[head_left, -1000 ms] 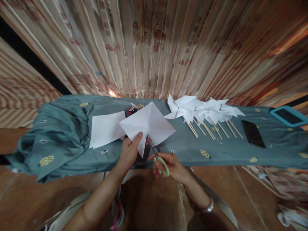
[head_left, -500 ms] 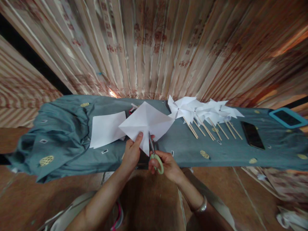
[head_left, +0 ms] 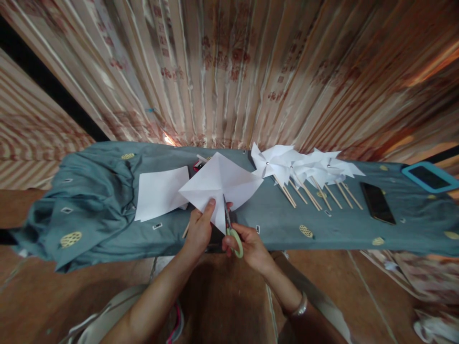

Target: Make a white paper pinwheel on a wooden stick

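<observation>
My left hand (head_left: pixel 201 224) pinches a creased white paper square (head_left: pixel 218 174) near its lower corner, thumb on top and the other fingers beneath. The square is turned like a diamond, and a slit runs from its lower corner toward the middle. In my right hand (head_left: pixel 247 243) are scissors (head_left: pixel 234 241) with pale green handles. Their blades lie in the slit, with the tips near the centre of the sheet. A stack of white paper (head_left: pixel 161 191) lies just left of the square.
Several white paper pinwheels (head_left: pixel 278 160) on wooden sticks lie to the right on the green cloth (head_left: pixel 272 229). Beyond them are a dark phone (head_left: pixel 377 202) and a blue-framed tablet (head_left: pixel 429 177). A small red and black object (head_left: pixel 198 165) shows behind the square. A curtain (head_left: pixel 222 71) hangs behind.
The scissor blades look slightly more closed, and the handles are a little nearer together. Hands and paper have otherwise barely moved; the whole view has shifted a few pixels.
</observation>
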The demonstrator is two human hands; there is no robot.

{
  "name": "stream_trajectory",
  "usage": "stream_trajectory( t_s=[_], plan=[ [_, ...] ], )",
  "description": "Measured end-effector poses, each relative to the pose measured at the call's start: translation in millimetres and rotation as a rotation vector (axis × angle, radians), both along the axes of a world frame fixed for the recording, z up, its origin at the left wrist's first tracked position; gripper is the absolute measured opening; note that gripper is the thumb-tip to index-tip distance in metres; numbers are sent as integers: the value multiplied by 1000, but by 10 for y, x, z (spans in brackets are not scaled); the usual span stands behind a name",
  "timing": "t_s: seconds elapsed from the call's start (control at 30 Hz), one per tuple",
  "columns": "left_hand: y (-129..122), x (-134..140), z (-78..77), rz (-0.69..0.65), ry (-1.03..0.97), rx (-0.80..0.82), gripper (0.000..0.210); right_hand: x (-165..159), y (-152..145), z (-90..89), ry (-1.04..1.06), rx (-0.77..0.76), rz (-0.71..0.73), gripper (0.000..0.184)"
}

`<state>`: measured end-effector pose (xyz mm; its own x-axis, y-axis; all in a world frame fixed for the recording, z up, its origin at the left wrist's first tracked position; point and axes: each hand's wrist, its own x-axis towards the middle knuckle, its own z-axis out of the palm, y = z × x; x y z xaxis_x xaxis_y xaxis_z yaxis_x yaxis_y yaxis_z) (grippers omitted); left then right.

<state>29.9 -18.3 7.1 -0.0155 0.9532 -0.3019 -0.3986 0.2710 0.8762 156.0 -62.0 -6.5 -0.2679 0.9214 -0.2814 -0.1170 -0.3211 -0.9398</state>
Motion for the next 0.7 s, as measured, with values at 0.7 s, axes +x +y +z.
stream_trajectory(
  t_s=[0.7],
  plan=[
    [-6,-2,-27,20,-10,10,52,-38,-3,-17,-5,1,-31,42]
  ],
)
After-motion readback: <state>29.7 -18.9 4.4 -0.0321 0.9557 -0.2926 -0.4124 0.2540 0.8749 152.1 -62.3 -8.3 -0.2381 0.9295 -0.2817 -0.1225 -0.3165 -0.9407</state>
